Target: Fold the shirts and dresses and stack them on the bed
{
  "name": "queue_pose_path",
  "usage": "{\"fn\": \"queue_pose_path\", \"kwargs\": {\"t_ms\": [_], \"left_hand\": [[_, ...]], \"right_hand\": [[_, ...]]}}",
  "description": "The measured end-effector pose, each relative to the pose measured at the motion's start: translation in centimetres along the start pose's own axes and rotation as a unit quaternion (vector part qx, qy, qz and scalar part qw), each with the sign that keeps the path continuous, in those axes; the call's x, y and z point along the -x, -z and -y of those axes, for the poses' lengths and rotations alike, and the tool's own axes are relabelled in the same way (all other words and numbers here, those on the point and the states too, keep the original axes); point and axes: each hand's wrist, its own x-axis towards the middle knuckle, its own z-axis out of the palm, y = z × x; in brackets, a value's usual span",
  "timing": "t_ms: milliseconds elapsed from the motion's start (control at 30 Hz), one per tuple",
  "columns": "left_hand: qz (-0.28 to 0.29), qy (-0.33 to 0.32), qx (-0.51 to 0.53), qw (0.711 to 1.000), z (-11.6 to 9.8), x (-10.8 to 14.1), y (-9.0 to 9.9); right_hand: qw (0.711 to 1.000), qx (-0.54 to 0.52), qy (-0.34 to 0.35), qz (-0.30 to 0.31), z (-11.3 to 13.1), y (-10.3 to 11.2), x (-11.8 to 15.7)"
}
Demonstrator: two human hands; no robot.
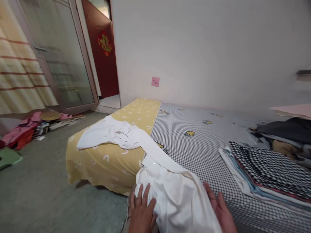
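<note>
The left hand (142,212) lies spread on a white cloth garment (175,197), its fingers apart and flat on the fabric at the near edge of a low bed (143,110). The right hand (222,212) rests open against the garment's other side, with no pinch showing. The bunched part of the garment sits under both hands, and a long narrower band runs diagonally from there toward the bed's far left, ending in a loose heap on the yellow patterned cover (107,168). To the right, on a black-and-white checked sheet (204,152), lies a stack of folded fabrics (267,171), just beside the right hand, with dark clothes (284,131) beyond it. Pink clothes (20,134) lie on the floor (48,194) off the bed's left edge.
</note>
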Motion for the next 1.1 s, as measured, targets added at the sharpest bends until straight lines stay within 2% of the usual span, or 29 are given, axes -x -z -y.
{"fn": "queue_pose_path", "kwargs": {"t_ms": [67,133,200,233,267,300,367,433,467,500,533,567,633,667,733,800,867,933,1033,1100], "left_hand": [[-0.014,-0.024,0.058,0.998,-0.3,-1.5,-0.1],[-0.021,-0.055,0.092,0.994,-0.3,-2.6,0.7],[-0.043,-0.096,0.11,0.988,0.1,-3.1,2.2],[-0.06,-0.113,0.121,0.984,0.3,-3.2,3.1],[-0.074,-0.119,0.133,0.981,0.4,-3.1,4.0],[-0.082,-0.114,0.146,0.979,0.6,-3.0,4.9],[-0.089,-0.092,0.167,0.978,1.0,-2.8,6.5],[-0.103,-0.07,0.176,0.976,1.7,-2.5,7.6],[-0.118,-0.05,0.175,0.976,2.2,-2.4,7.8],[-0.137,-0.019,0.169,0.976,3.0,-2.3,7.9],[-0.149,0.028,0.163,0.975,3.9,-2.2,7.9],[-0.146,0.088,0.163,0.972,5.0,-2.0,7.6],[-0.091,0.2,0.19,0.957,7.3,-1.5,6.8],[-0.042,0.236,0.215,0.947,8.3,-1.1,6.2],[0.053,0.268,0.263,0.925,10.0,-0.1,4.9],[0.089,0.281,0.269,0.917,10.7,1.0,3.9],[0.079,0.282,0.231,0.928,10.6,2.1,3.3],[0.059,0.257,0.186,0.947,10.1,2.8,3.4],[0.03,0.184,0.153,0.97,9.3,2.8,4.3],[0.004,0.125,0.129,0.984,8.7,1.9,5.3]], "right_hand": [[0.998,-0.016,-0.062,-0.009,0.2,1.3,0.2],[0.993,0.0,-0.089,-0.079,0.2,2.7,0.2],[0.982,0.078,-0.025,-0.17,0.3,3.5,0.3],[0.971,0.133,0.029,-0.198,0.4,3.5,0.4],[0.958,0.192,0.084,-0.197,0.5,3.1,0.6],[0.943,0.253,0.132,-0.169,0.6,2.3,0.9],[0.905,0.379,0.185,-0.053,0.7,0.0,1.3],[0.844,0.501,0.183,0.056,0.7,-2.5,1.6],[0.821,0.54,0.165,0.083,0.6,-3.6,1.5],[0.817,0.553,0.137,0.093,0.6,-4.3,1.4],[0.838,0.528,0.102,0.094,0.5,-4.7,1.3],[0.88,0.463,0.064,0.091,0.5,-4.8,1.0],[0.97,0.233,-0.01,0.071,0.5,-4.1,0.5],[0.992,0.107,-0.047,0.051,0.5,-3.4,0.3],[0.99,-0.073,-0.123,-0.01,0.4,-1.9,-0.1],[0.968,-0.142,-0.197,-0.063,-0.1,-0.2,-0.2],[0.951,-0.161,-0.247,-0.091,-1.1,1.3,-0.1],[0.941,-0.168,-0.275,-0.103,-2.3,2.6,0.2],[0.93,-0.166,-0.305,-0.118,-3.6,3.4,0.6],[0.936,-0.151,-0.288,-0.138,-3.2,2.9,0.7]]}}
